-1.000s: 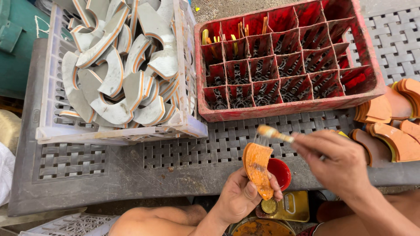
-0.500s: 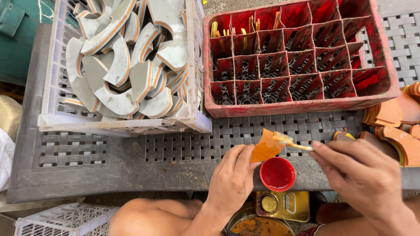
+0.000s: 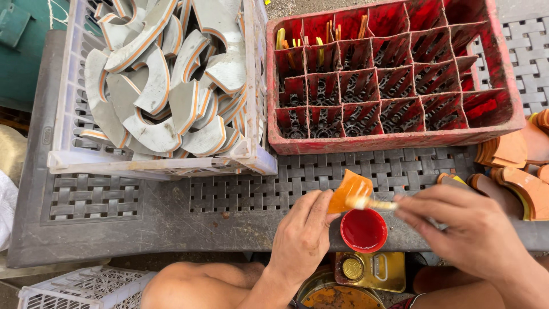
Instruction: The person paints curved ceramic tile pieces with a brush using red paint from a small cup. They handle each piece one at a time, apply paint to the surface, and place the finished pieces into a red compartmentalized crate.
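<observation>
- One small curved orange-coated piece [image 3: 350,191] sits pinched at its lower edge in the left hand [image 3: 301,240], raised just above the desk and tilted so its broad face turns up toward the brush.
- The left fingers are clamped on that piece near its bottom corner, which leaves most of the surface free for coating.
- The right hand [image 3: 466,234] holds a thin paintbrush with a pale handle [image 3: 373,203], fingers closed together around the handle; the bristle end rests against the orange piece.
- A small round red cup of red paint [image 3: 363,230] stands on the near edge of the desk directly under the piece, close enough, it seems, for dipping and for catching drips.
- Below the desk edge lie a flat yellow metal tin with a round cap [image 3: 372,269] and a rusty round can [image 3: 337,294], probably paint stock kept within reach.
- To the right, a stack of orange-coated curved pieces [image 3: 517,171] lies on the desk, likely coated ones kept apart.
- Beyond, a red plastic crate with divider cells [image 3: 394,74] holds a few thin sticks [image 3: 320,37] upright in its far cells.
- On the left, a white plastic basket [image 3: 154,86] is heaped with grey crescent-shaped pieces edged in orange [image 3: 151,123], seemingly the uncoated supply.
- All rests on a dark grey plastic lattice desk [image 3: 171,212].
</observation>
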